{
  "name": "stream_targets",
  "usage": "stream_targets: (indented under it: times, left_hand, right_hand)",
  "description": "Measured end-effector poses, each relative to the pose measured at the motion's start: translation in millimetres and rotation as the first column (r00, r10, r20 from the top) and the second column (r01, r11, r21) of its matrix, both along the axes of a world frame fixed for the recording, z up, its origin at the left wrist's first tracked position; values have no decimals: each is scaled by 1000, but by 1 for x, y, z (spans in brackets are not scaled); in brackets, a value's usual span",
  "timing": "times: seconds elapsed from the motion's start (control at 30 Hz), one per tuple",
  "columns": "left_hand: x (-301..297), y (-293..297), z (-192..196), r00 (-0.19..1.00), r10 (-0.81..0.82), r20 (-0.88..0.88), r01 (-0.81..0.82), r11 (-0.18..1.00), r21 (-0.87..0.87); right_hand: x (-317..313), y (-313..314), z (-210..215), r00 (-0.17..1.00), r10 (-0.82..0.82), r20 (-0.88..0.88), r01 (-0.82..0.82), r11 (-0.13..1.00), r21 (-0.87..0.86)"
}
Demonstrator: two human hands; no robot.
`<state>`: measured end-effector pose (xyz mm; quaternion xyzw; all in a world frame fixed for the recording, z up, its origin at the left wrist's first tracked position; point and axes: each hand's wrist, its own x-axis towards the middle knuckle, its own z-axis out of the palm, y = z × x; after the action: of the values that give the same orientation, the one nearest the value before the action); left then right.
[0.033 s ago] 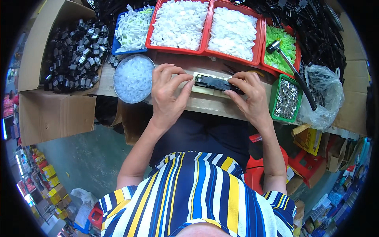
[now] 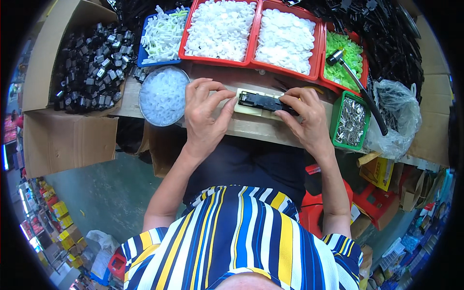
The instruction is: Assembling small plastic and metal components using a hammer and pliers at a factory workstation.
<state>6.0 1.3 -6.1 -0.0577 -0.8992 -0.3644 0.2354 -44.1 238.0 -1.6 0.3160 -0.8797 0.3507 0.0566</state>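
A long black plastic part [image 2: 261, 101] lies on a cream block [image 2: 246, 109] at the near edge of the wooden bench [image 2: 251, 126]. My left hand [image 2: 205, 113] rests at the block's left end, thumb against it and fingers curled above. My right hand [image 2: 305, 118] is at the right end, its fingertips pressed on the black part. Both forearms come up from the lower edge, over a striped shirt.
Two red trays of white pieces [image 2: 220, 29] [image 2: 285, 38], a tray of green pieces [image 2: 345, 60], a blue tray [image 2: 162, 36], a round tub of clear pieces [image 2: 163, 95], a green bin of metal pieces [image 2: 350, 121], a hammer [image 2: 360, 89], a cardboard box of black parts [image 2: 89, 65].
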Motion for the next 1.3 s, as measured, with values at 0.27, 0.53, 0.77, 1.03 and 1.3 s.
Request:
stream_targets:
  times: [0.27, 0.53, 0.77, 1.03, 1.3]
  left_hand:
    - [3, -3, -2, 1000, -7, 17, 7, 1000, -8]
    - [0, 11, 0, 997, -75, 8, 75, 997, -18]
    - [-8, 37, -14, 933, -357, -41, 337, 909, -245]
    - [-17, 34, -16, 882, -463, -87, 377, 804, -460]
    - [-17, 37, -17, 885, -452, -112, 353, 808, -473]
  right_hand:
    - [-2, 0, 0, 999, 18, -30, -16, 996, 88]
    - [-1, 1, 1, 994, 42, -104, -20, 978, 206]
    - [-8, 12, 12, 987, 1, -159, 28, 984, 177]
    - [-71, 97, 25, 807, -343, -481, 560, 704, 437]
    - [-63, 97, 35, 797, -350, -492, 554, 748, 366]
